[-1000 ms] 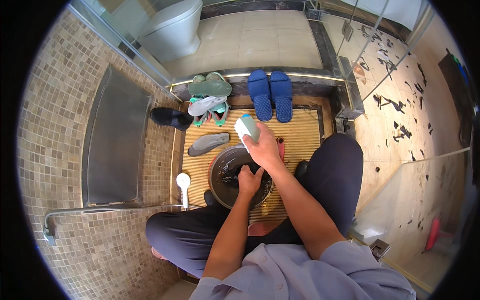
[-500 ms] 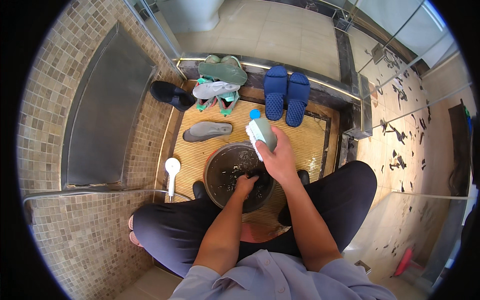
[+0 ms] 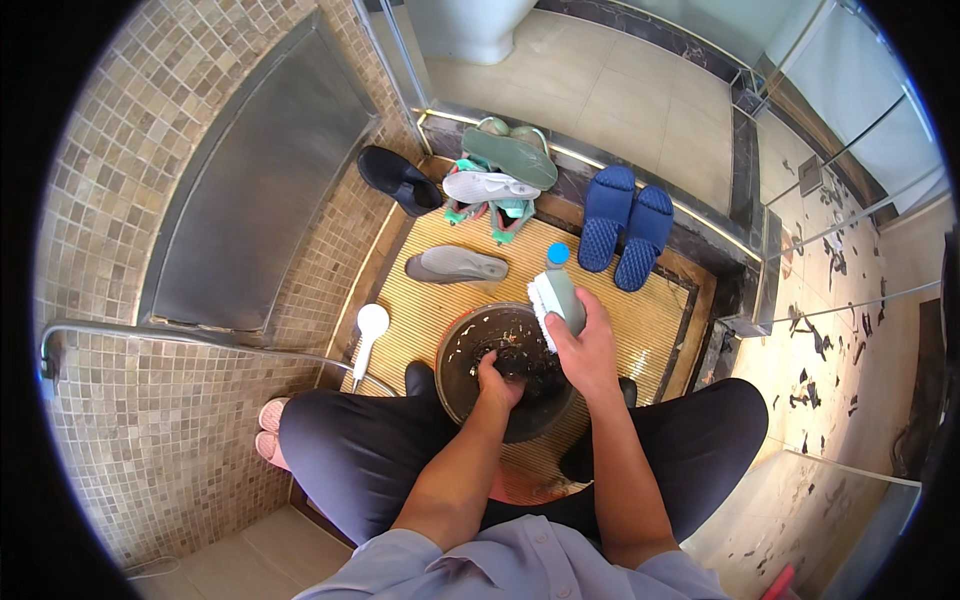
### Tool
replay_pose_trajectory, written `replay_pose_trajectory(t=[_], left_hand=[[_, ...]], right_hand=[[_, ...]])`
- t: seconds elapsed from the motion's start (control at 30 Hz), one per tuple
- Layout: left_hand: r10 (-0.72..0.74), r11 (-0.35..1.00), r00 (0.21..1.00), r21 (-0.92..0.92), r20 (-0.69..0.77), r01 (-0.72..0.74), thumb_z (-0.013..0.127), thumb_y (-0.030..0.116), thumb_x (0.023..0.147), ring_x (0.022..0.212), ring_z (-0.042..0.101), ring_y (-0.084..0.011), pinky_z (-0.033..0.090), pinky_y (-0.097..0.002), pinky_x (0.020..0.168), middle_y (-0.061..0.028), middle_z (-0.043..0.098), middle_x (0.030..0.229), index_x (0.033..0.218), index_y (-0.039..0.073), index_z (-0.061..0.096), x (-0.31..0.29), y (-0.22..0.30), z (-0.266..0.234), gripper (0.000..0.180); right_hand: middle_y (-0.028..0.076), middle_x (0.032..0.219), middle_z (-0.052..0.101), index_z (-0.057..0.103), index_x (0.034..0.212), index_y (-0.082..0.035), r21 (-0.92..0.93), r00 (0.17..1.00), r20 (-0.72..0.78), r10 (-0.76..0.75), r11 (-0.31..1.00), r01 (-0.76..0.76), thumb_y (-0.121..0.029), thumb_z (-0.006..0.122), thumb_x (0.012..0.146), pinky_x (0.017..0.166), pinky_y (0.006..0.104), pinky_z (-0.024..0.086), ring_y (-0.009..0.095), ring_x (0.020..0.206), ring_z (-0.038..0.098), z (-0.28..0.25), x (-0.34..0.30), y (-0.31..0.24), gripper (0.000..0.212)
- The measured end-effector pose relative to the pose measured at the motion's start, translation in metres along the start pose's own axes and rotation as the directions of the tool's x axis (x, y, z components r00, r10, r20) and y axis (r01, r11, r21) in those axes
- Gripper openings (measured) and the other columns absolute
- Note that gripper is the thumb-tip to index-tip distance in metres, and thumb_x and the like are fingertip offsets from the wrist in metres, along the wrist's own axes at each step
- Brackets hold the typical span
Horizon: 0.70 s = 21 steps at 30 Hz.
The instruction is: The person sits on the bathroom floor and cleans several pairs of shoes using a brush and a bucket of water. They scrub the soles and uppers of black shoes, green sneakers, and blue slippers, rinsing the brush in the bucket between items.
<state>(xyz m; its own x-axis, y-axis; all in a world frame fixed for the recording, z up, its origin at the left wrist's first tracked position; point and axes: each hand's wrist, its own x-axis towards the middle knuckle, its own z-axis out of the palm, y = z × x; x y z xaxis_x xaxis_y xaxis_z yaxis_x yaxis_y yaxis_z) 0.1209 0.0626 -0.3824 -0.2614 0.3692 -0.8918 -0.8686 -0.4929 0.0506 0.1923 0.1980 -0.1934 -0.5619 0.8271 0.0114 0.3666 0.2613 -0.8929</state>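
My right hand (image 3: 590, 350) grips a scrubbing brush (image 3: 563, 303) with a pale green back and white bristles. It holds the brush above the right rim of a dark round basin (image 3: 452, 395) between my feet. Inside the basin, my left hand (image 3: 499, 382) is partly under murky, flecked water, its fingers curled at a dark, wet mass (image 3: 522, 362) whose kind I cannot make out. Just beyond the brush stands a small bottle with a blue cap (image 3: 558, 254).
A grey insole (image 3: 455, 265) and a white shower head (image 3: 372, 322) lie on the ribbed mat. Along the ledge are a black shoe (image 3: 398, 180), a green sandal (image 3: 510, 157) atop green-trimmed shoes (image 3: 512, 217), and blue slippers (image 3: 625, 225). Glass panels (image 3: 850, 215) stand at right.
The view has shifted, so the scene sits further right. My left hand has moved toward the basin's left side, and more of the dark mass shows. My right hand still holds the brush.
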Motion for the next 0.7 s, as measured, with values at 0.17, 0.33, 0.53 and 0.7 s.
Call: replay_pose_trajectory(t=[0.17, 0.33, 0.53, 0.7], left_hand=[[0.095, 0.994, 0.905, -0.010, -0.415, -0.109, 0.041, 0.025, 0.104, 0.138, 0.051, -0.0400, 0.042, -0.0562, 0.115, -0.0158, 0.054, 0.152, 0.146, 0.003, 0.052, -0.023, -0.002, 0.029, 0.049], [0.169, 0.986, 0.847, 0.085, -0.503, -0.146, 0.043, 0.016, 0.102, 0.131, 0.058, -0.0322, 0.050, -0.0444, 0.108, -0.0141, 0.057, 0.149, 0.143, 0.002, 0.056, -0.049, -0.013, 0.036, 0.045], [0.323, 0.929, 0.846, 0.315, -0.424, -0.196, 0.056, 0.016, 0.099, 0.116, 0.067, -0.0309, 0.055, -0.0412, 0.094, -0.0166, 0.064, 0.136, 0.139, 0.000, 0.057, -0.062, -0.019, 0.019, 0.043], [0.373, 0.890, 0.872, 0.389, -0.317, -0.239, 0.060, 0.017, 0.099, 0.114, 0.067, -0.0310, 0.055, -0.0413, 0.094, -0.0160, 0.066, 0.131, 0.134, 0.000, 0.060, -0.167, -0.037, 0.061, 0.039]], right_hand=[[0.024, 0.130, 0.065, 0.054, 0.140, 0.007, 0.008, 1.000, 0.009, -0.008, 1.000, 0.008, -0.026, 0.077, 0.090, 0.101, 0.0408, 0.049, 0.033, 0.119, 0.064, -0.003, 0.001, 0.005, 0.064], [0.024, 0.130, 0.065, 0.054, 0.139, 0.008, 0.054, 1.000, -0.002, 0.025, 0.998, -0.025, -0.025, 0.076, 0.089, 0.101, 0.0411, 0.050, 0.033, 0.118, 0.064, -0.009, 0.001, 0.006, 0.064], [0.026, 0.133, 0.063, 0.052, 0.140, 0.011, 0.058, 0.999, 0.027, 0.035, 0.998, -0.036, -0.027, 0.077, 0.089, 0.103, 0.0412, 0.049, 0.034, 0.122, 0.063, -0.012, -0.002, -0.011, 0.069], [0.029, 0.132, 0.062, 0.055, 0.138, 0.008, 0.156, 0.998, -0.061, 0.000, 0.988, 0.009, -0.033, 0.077, 0.088, 0.106, 0.0458, 0.047, 0.042, 0.124, 0.060, -0.008, 0.001, 0.002, 0.068]])
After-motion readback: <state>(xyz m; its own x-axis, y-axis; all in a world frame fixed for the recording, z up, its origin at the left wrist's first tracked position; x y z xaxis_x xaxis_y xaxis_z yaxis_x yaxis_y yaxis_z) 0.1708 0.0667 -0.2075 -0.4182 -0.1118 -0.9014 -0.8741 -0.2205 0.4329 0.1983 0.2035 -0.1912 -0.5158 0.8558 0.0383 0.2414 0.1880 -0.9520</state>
